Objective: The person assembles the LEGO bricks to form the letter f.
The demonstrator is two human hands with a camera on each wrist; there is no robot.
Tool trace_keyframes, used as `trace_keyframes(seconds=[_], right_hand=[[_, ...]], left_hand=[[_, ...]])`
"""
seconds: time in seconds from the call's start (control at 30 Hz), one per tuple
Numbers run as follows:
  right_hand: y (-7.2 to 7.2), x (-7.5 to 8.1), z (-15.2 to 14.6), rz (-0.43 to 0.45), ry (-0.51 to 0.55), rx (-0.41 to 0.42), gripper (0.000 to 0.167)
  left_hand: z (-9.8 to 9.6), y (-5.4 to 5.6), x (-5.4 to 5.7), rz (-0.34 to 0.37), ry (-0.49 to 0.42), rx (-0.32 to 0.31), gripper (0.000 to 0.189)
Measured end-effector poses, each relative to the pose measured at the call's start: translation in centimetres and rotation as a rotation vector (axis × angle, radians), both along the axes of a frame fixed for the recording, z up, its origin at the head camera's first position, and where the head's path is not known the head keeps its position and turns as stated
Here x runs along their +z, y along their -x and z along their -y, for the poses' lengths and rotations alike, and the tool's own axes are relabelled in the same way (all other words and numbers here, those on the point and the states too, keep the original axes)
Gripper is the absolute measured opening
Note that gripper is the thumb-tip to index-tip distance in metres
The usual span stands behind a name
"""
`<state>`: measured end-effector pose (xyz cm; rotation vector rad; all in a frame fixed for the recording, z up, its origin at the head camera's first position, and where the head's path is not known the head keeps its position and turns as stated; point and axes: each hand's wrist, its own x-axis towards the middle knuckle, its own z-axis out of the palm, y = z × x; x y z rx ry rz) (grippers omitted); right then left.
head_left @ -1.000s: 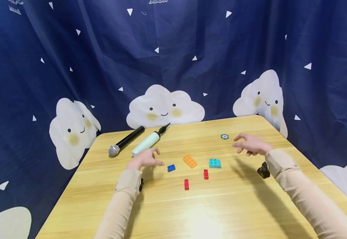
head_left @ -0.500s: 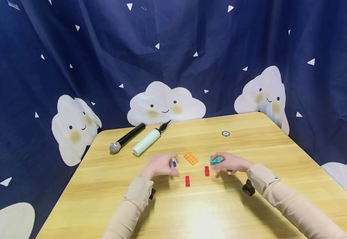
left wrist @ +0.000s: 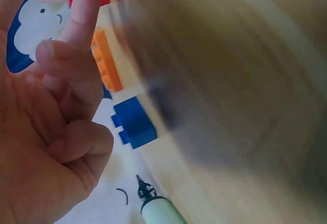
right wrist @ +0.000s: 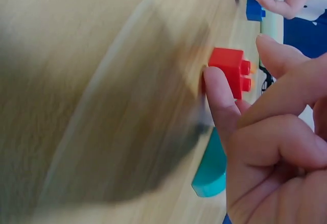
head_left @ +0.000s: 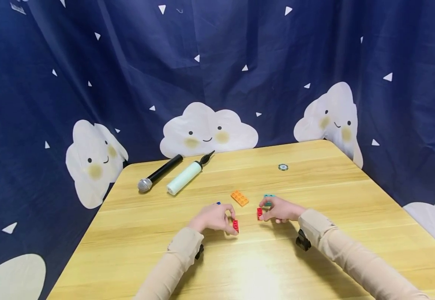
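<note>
My left hand (head_left: 213, 217) has thumb and index finger curled round a small red toy brick (head_left: 236, 226) near the middle of the table. Part of that brick hides behind the fingers in the left wrist view. To its right, my right hand (head_left: 283, 209) curls thumb and index finger round a second red toy brick (right wrist: 228, 68). The thumb (right wrist: 218, 89) touches this brick's lower side. A blue brick (left wrist: 135, 124) stands by my left hand, mostly hidden from the head view. A teal brick (right wrist: 210, 170) lies behind my right fingers.
An orange brick (head_left: 239, 198) lies beyond and between the hands. Farther back on the wooden table (head_left: 315, 175) are a black microphone (head_left: 161, 173), a pale green hand pump (head_left: 185, 178) and a round chip (head_left: 283, 167). A blue curtain (head_left: 217, 54) hangs behind.
From its place left of the blue brick, my left hand has come past it to one red brick. My right hand has moved left, past the teal brick, to the other red brick.
</note>
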<state>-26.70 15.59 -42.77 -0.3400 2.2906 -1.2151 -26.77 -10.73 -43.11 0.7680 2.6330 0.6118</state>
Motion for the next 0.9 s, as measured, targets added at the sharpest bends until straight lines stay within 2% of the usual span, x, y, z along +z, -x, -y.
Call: trace_keyframes(seconds=[0.2,0.4,0.67,0.9], right_hand=[[-0.2,-0.5,0.6,0.013,-0.006,-0.055,0.043],[-0.6,-1.0,1.1,0.003,0.003,-0.111,0.034],[-1.0,-0.3,1.4,-0.030,0.030,-0.085,0.028],[-1.4,1.0,2.9,-0.085,0.088,0.016,0.030]], left_hand=[[-0.2,0.1,-0.8,0.037,-0.053,0.021,0.040],[-0.3,0.3,-1.3,0.039,-0.107,0.027,0.034],[-0.8,0.6,-1.8,0.004,-0.087,0.043,0.031],[-1.3,0.9,-1.8,-0.025,-0.068,0.064,0.032]])
